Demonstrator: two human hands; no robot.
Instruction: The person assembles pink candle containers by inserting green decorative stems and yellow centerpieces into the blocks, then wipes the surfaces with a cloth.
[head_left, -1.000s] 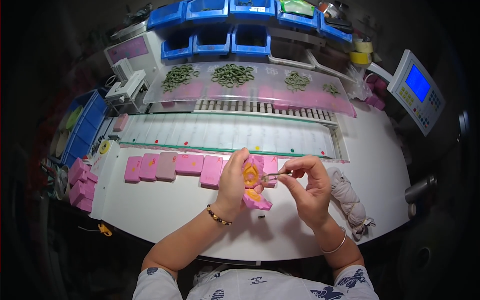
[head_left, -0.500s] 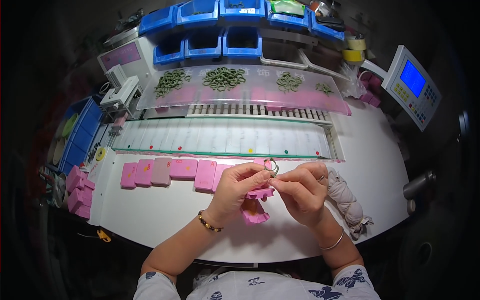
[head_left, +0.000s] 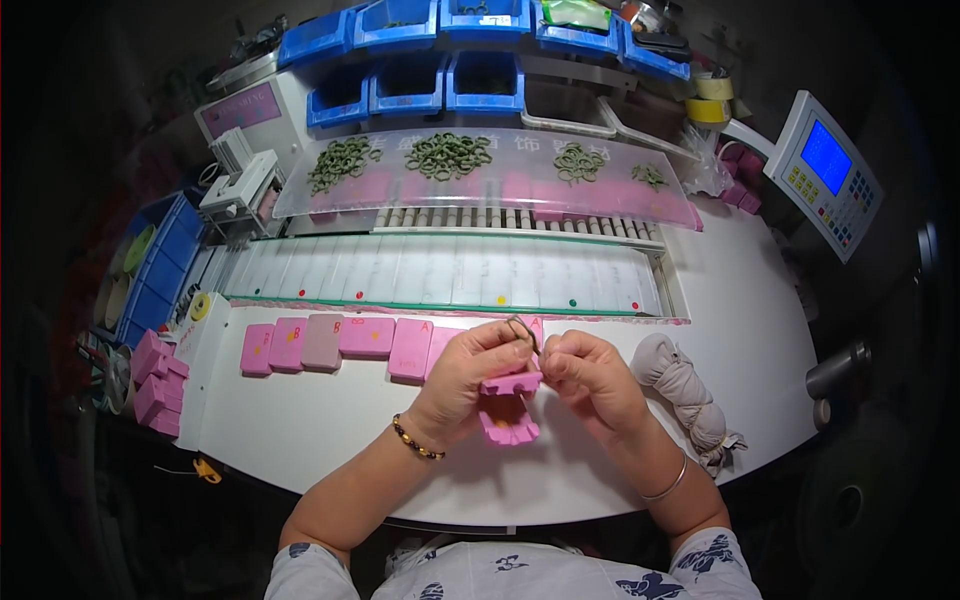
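Note:
My left hand (head_left: 463, 372) is closed round a pink block-shaped mould (head_left: 510, 434), which gapes open below the fingers and shows a brownish hollow. Above the left thumb and fingertips stands a thin dark green ring (head_left: 519, 328). My right hand (head_left: 597, 378) is closed in a pinch at the right side of this ring, its fingertips close to the left ones. The exact grip on the ring is partly hidden. A row of pink blocks (head_left: 410, 352) lies behind my left hand, some with red marks.
Piles of green rings (head_left: 447, 157) lie on a translucent shelf (head_left: 525, 190) beyond a white slatted tray (head_left: 430, 275). Blue bins (head_left: 405, 92) hang above. A twisted pale cloth (head_left: 685, 392) lies right of my right hand. A keypad panel (head_left: 825, 175) stands far right; pink blocks (head_left: 160, 385) are stacked left.
The ring has shifted left and tilted toward my left fingertips. My right hand has turned and its fingers have drawn closer together. The mould beneath is turned more to face me.

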